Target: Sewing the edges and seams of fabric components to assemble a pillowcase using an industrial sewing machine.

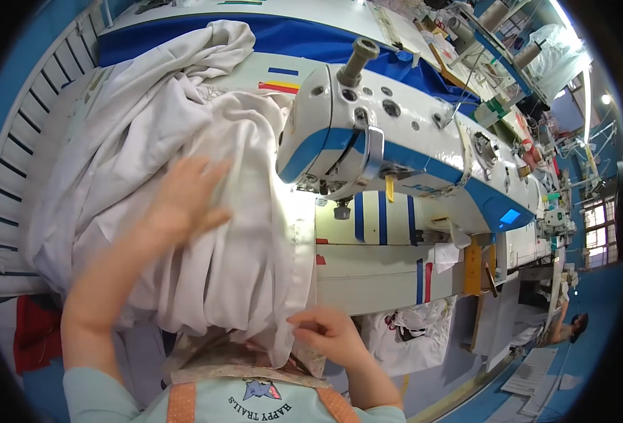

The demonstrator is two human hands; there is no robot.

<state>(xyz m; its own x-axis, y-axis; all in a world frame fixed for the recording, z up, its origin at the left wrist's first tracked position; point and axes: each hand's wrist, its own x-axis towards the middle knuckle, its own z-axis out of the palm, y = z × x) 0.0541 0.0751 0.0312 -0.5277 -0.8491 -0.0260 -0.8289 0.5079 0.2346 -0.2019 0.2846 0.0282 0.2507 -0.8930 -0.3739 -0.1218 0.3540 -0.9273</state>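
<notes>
A large piece of white cloth [241, 254] lies in loose folds over the left of the sewing table and hangs toward my lap. Its stitched edge band runs under the needle area of a white and blue sewing machine [396, 141], where a lamp lights it brightly. My left hand [188, 197], blurred by motion, is over the folds with its fingers spread. At the near end of the band, my right hand [331, 337] is closed, thumb and fingers pinching the cloth's edge. The presser foot and needle are hard to make out.
Right of the cloth is the pale table top [368, 275] with coloured tape strips. A white bag [410, 338] holding cloth hangs below its near edge. A white rail [8, 162] curves along the left. Thread spools [491, 17] stand far right; another person [562, 328] is beyond.
</notes>
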